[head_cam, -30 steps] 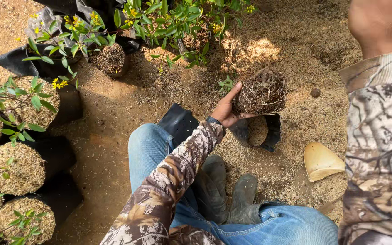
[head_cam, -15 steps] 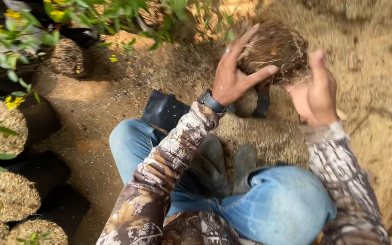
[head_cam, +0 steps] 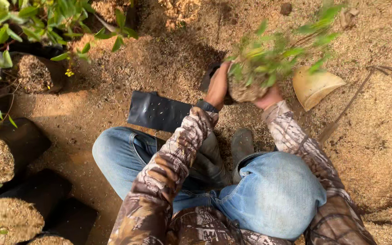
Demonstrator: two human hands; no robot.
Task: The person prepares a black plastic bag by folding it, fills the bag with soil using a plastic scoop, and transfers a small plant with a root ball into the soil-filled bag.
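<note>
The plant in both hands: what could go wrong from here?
1. The root ball is bare, held only between the left hand and right hand above loose sawdust ground; it may crumble or lose soil if squeezed or shaken.
2. The leafy stems hang out to the side, so they might bend or snap if the plant tips.
3. The flat black bag lies apart by the knee, so the roots may dry while exposed.

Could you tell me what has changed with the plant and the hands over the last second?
The plant, held root ball up by the left hand alone a second ago, has been turned leaves up, and the right hand has joined, both now gripping the root ball. The flat black bag and tan scoop stayed put.
</note>
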